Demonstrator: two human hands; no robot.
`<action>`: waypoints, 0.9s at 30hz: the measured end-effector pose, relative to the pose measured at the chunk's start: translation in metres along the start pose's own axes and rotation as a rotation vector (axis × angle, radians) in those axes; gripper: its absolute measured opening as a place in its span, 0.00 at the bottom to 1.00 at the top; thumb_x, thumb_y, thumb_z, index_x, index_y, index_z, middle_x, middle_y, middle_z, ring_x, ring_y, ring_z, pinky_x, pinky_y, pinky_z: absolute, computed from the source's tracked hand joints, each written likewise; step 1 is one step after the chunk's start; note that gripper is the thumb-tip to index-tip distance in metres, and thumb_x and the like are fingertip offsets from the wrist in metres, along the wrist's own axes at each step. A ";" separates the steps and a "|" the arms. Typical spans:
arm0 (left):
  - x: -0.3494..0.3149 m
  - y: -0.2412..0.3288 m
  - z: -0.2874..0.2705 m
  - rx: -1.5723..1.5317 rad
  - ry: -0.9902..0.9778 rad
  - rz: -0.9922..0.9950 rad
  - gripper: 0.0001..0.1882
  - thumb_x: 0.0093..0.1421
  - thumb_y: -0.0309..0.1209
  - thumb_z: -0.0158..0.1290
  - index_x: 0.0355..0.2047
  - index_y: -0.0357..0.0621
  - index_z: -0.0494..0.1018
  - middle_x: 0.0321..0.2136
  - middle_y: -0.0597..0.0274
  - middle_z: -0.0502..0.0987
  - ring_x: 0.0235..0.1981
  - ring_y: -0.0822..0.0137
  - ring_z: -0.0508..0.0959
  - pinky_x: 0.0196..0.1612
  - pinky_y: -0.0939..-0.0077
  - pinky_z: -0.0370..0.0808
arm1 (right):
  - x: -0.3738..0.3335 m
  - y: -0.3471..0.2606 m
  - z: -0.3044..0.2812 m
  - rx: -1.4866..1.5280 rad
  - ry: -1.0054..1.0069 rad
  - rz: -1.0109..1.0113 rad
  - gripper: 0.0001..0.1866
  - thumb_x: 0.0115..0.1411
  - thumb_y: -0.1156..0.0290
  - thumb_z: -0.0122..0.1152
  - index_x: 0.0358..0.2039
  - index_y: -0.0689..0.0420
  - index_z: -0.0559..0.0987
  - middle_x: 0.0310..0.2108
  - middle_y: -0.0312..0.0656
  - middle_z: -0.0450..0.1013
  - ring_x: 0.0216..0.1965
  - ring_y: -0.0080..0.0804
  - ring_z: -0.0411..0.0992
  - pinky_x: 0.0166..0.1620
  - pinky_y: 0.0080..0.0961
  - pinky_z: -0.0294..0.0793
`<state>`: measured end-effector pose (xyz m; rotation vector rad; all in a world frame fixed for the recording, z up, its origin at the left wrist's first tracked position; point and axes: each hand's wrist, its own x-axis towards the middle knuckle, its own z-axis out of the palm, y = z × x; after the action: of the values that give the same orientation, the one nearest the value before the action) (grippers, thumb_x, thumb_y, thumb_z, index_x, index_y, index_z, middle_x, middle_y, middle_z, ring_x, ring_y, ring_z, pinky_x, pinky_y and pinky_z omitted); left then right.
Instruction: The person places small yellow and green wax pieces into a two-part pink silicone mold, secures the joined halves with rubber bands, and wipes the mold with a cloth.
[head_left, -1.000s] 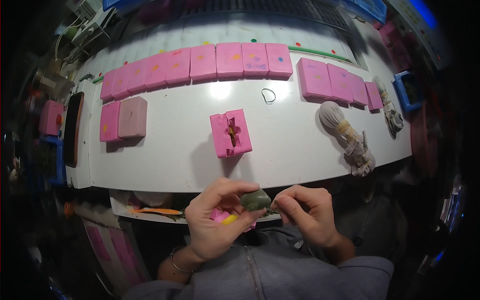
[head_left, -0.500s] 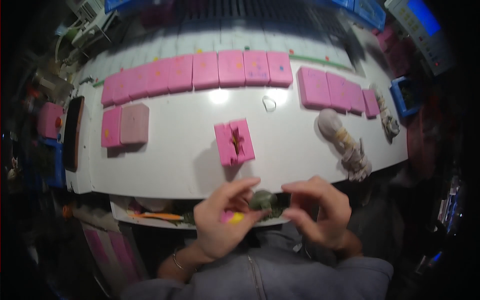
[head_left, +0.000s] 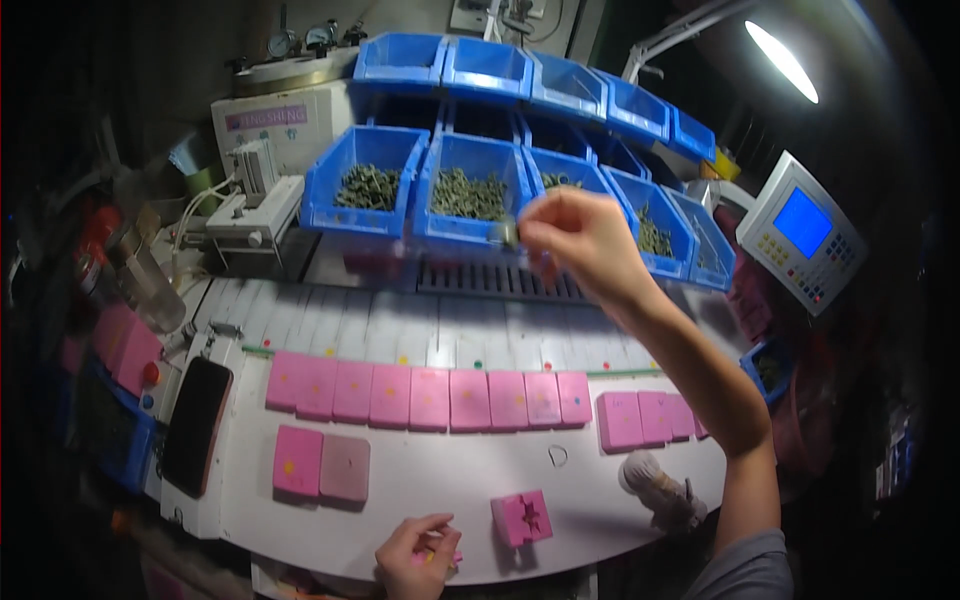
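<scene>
My right hand [head_left: 570, 235] is stretched out to the front of the blue bins, fingers pinched on a small green piece [head_left: 507, 234] that is smeared by motion. Bins behind it hold many small green pieces [head_left: 468, 195]. Low at the bench's front edge, my left hand [head_left: 415, 560] is curled around a small pink and yellow piece [head_left: 430, 556], mostly hidden by the fingers. Just right of that hand stands a pink mould block [head_left: 522, 518] with a jagged star-shaped opening in one side.
Pink blocks [head_left: 430, 400] stand in a row across the bench [head_left: 420, 500], with more at right and a pair [head_left: 345, 468] at left. A cloth-wrapped bundle [head_left: 660, 490] lies at right. A dark phone [head_left: 197, 428], a control panel [head_left: 803, 230] and a lamp [head_left: 782, 62] surround it.
The view has tilted up to the bins. My right hand has moved from beside my left hand up and away to the bins. My left hand stays low near the bench edge.
</scene>
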<state>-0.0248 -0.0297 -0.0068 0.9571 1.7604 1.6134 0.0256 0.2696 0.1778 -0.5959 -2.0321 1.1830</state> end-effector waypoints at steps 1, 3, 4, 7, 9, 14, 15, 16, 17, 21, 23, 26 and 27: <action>0.001 -0.001 0.004 -0.004 -0.004 -0.024 0.09 0.56 0.22 0.55 0.39 0.36 0.73 0.18 0.65 0.73 0.16 0.77 0.72 0.19 0.84 0.69 | 0.033 0.006 -0.008 -0.034 0.095 -0.039 0.04 0.52 0.83 0.54 0.28 0.68 0.77 0.19 0.43 0.73 0.19 0.24 0.72 0.22 0.18 0.73; 0.003 0.002 0.006 0.033 -0.018 0.023 0.08 0.56 0.23 0.56 0.37 0.36 0.74 0.16 0.62 0.74 0.16 0.76 0.73 0.19 0.82 0.70 | 0.096 0.028 -0.020 -0.063 0.189 0.031 0.09 0.55 0.81 0.55 0.37 0.70 0.76 0.28 0.46 0.75 0.27 0.27 0.74 0.31 0.20 0.77; 0.004 0.006 0.005 0.033 -0.022 0.054 0.08 0.56 0.23 0.56 0.36 0.36 0.74 0.16 0.62 0.74 0.16 0.76 0.73 0.19 0.82 0.70 | 0.124 0.044 -0.023 -0.051 0.253 0.042 0.10 0.54 0.84 0.52 0.38 0.70 0.76 0.30 0.48 0.75 0.28 0.30 0.75 0.33 0.22 0.78; 0.003 0.009 0.001 0.015 -0.012 0.082 0.07 0.56 0.22 0.55 0.36 0.37 0.75 0.16 0.62 0.74 0.16 0.76 0.74 0.19 0.81 0.70 | 0.177 0.078 -0.026 -0.081 0.276 0.026 0.21 0.53 0.87 0.49 0.50 0.66 0.72 0.43 0.52 0.73 0.37 0.33 0.75 0.36 0.25 0.77; 0.001 0.005 -0.003 -0.013 -0.042 0.057 0.08 0.56 0.22 0.55 0.37 0.36 0.74 0.19 0.61 0.74 0.18 0.75 0.74 0.20 0.81 0.71 | 0.185 0.086 -0.031 -0.173 0.287 0.049 0.26 0.52 0.88 0.48 0.54 0.60 0.70 0.48 0.51 0.70 0.42 0.34 0.73 0.40 0.26 0.75; 0.006 0.012 -0.009 0.005 -0.069 0.109 0.09 0.55 0.21 0.54 0.38 0.33 0.73 0.25 0.57 0.75 0.25 0.71 0.75 0.28 0.80 0.73 | 0.132 0.083 -0.046 -0.415 0.286 -0.146 0.21 0.51 0.86 0.47 0.45 0.61 0.77 0.43 0.46 0.75 0.44 0.31 0.73 0.49 0.24 0.71; 0.010 0.016 -0.011 0.041 -0.065 0.154 0.09 0.55 0.21 0.55 0.38 0.33 0.73 0.26 0.57 0.75 0.26 0.69 0.75 0.30 0.79 0.73 | 0.100 0.064 -0.039 -0.523 0.260 -0.135 0.19 0.52 0.86 0.47 0.43 0.61 0.78 0.41 0.45 0.76 0.43 0.30 0.74 0.49 0.24 0.70; 0.013 0.016 -0.013 0.033 -0.084 0.162 0.10 0.54 0.22 0.55 0.38 0.34 0.73 0.29 0.55 0.74 0.30 0.67 0.74 0.36 0.78 0.72 | 0.071 0.055 -0.035 -0.505 0.207 -0.198 0.16 0.53 0.84 0.48 0.41 0.61 0.79 0.40 0.46 0.76 0.41 0.32 0.75 0.46 0.24 0.72; 0.013 0.012 -0.020 0.071 -0.130 0.171 0.19 0.52 0.24 0.59 0.44 0.35 0.70 0.35 0.54 0.73 0.34 0.67 0.73 0.39 0.76 0.72 | 0.042 0.049 -0.027 -0.467 0.144 -0.248 0.14 0.53 0.83 0.48 0.38 0.62 0.80 0.38 0.47 0.77 0.38 0.33 0.76 0.43 0.24 0.73; 0.019 -0.003 -0.008 -0.084 -0.136 0.154 0.16 0.50 0.12 0.40 0.40 0.36 0.61 0.33 0.57 0.66 0.30 0.71 0.68 0.35 0.79 0.69 | -0.080 0.008 -0.027 -0.594 -0.093 -0.229 0.09 0.51 0.84 0.54 0.33 0.61 0.78 0.33 0.43 0.76 0.30 0.32 0.74 0.34 0.22 0.73; 0.015 0.008 0.000 -0.216 -0.114 0.017 0.17 0.53 0.13 0.42 0.44 0.34 0.61 0.36 0.57 0.68 0.35 0.70 0.72 0.42 0.77 0.72 | -0.136 0.009 -0.030 -0.621 -0.140 -0.178 0.08 0.51 0.82 0.57 0.34 0.61 0.77 0.30 0.44 0.75 0.26 0.33 0.73 0.30 0.24 0.73; -0.002 0.017 0.004 -0.371 -0.176 -0.092 0.18 0.55 0.12 0.45 0.47 0.31 0.63 0.41 0.52 0.70 0.39 0.67 0.76 0.42 0.78 0.75 | -0.204 0.012 -0.030 -0.632 -0.167 0.163 0.11 0.53 0.83 0.57 0.38 0.61 0.77 0.32 0.42 0.75 0.28 0.24 0.74 0.30 0.18 0.73; -0.009 0.018 0.004 -0.361 -0.179 -0.103 0.18 0.55 0.12 0.45 0.47 0.31 0.63 0.41 0.52 0.70 0.39 0.67 0.76 0.42 0.78 0.75 | -0.222 0.020 -0.027 -0.597 -0.141 0.217 0.11 0.54 0.83 0.57 0.39 0.61 0.77 0.31 0.41 0.74 0.26 0.24 0.74 0.28 0.18 0.72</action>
<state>-0.0140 -0.0338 0.0104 0.7971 1.3189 1.6493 0.1909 0.1426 0.0934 -1.0644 -2.5039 0.7303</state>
